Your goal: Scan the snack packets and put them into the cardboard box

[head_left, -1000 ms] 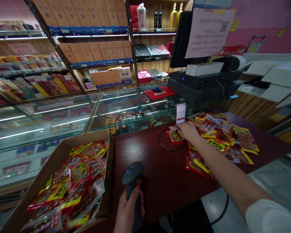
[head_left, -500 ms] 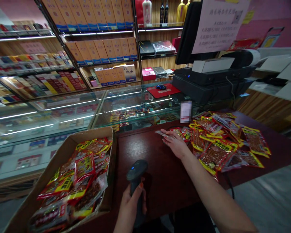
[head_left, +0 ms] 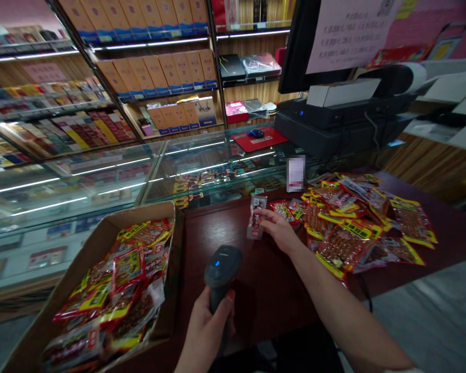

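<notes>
The left hand is curled firmly around the handle of a dark scanner, whose head, showing a blue light, points toward one o'clock. The right hand is nearly closed, pinching a small clear packet by its right edge at ten o'clock from its knuckles; whether that packet touches the table is hard to tell.

Just beside the right hand, at one o'clock, lie a few red packets; beyond them a small upright card stands near the table's far edge. At three o'clock a loose pile of snack packets crowds the table. At ten o'clock from the left hand, a cardboard box full of similar packets blocks that side.

Farther out, toward twelve o'clock, a glass display case carries a red mat with a mouse on it. At one o'clock a monitor covers part of the shelves behind.

The left fingers are mostly hidden behind the scanner's handle. The card's face is blurred out, the box's near end and the monitor's top are cut off, and the lower packets are buried.
</notes>
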Demonstrator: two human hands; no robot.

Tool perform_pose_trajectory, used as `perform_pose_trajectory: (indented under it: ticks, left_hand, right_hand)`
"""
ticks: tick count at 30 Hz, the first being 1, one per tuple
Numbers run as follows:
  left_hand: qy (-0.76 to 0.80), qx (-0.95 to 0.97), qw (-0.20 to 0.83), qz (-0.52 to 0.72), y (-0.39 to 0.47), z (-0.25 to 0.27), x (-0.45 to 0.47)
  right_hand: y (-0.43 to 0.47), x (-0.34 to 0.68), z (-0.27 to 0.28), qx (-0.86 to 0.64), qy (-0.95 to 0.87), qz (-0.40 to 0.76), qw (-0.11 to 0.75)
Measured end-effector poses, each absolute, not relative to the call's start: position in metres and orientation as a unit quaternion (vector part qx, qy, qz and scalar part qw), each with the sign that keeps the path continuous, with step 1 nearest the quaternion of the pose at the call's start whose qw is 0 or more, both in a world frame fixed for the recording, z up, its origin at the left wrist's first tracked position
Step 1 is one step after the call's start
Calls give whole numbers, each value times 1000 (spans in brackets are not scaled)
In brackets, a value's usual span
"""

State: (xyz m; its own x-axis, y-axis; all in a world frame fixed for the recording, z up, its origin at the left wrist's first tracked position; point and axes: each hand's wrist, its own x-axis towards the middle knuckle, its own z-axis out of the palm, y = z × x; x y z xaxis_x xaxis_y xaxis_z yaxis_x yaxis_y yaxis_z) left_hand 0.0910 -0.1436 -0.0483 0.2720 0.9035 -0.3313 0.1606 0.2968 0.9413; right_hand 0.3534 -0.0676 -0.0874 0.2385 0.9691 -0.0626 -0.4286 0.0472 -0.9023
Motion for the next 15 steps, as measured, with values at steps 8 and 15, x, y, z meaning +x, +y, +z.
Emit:
perform_pose_trajectory:
  ticks: [8, 15]
  left_hand:
    - [523, 555, 583, 281, -138, -28, 97]
    - [528, 583, 561, 257, -141, -26, 92]
  right_hand:
    - [-68, 350, -84, -471, -316, 536, 626]
    - [-71, 354, -94, -536, -521, 386, 541]
